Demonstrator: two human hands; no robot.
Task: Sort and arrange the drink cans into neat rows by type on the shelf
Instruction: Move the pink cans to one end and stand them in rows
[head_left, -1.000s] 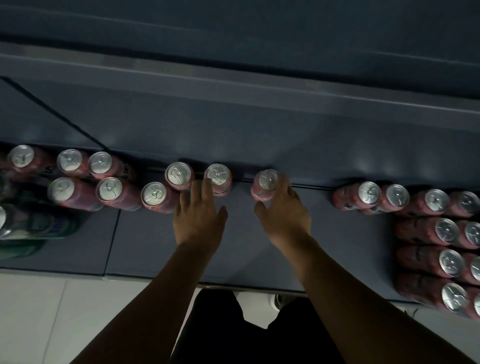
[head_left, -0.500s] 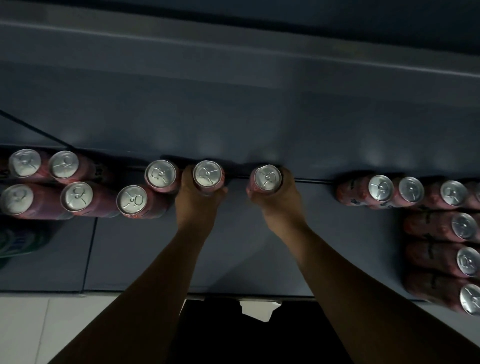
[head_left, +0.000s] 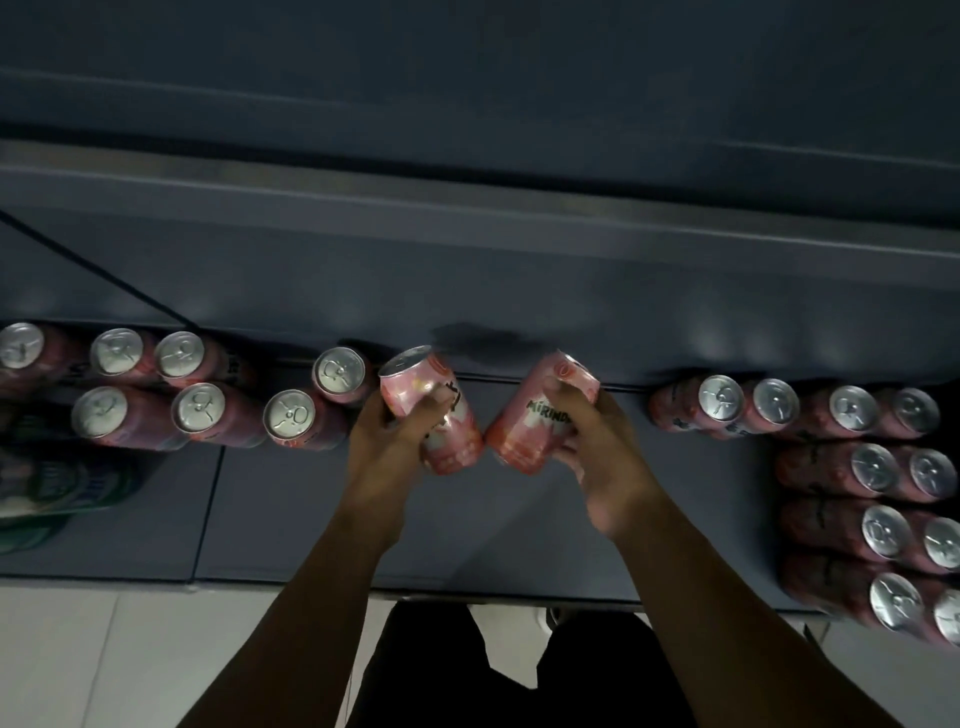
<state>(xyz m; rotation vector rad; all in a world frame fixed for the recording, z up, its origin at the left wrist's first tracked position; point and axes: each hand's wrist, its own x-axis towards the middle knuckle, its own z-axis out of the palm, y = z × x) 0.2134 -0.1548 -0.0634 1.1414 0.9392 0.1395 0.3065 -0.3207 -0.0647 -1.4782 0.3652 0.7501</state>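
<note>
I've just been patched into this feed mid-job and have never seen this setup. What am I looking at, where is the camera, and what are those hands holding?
There is no machine here: these are a person's two bare arms. Everything is filmed by one wide-angle camera worn on their head, looking down, so the arms enter from the bottom edge. The dark grey surface is the shelf. Pink cans stand on it, seen from above by their silver lids: a loose group on the left and a tidier block on the right. A green thing, too blurred to name, sits at the far left. The left hand grips the left pink can, and the right hand grips the right pink can. Both held cans are tilted, with their lower ends close together over the middle of the shelf.
</note>
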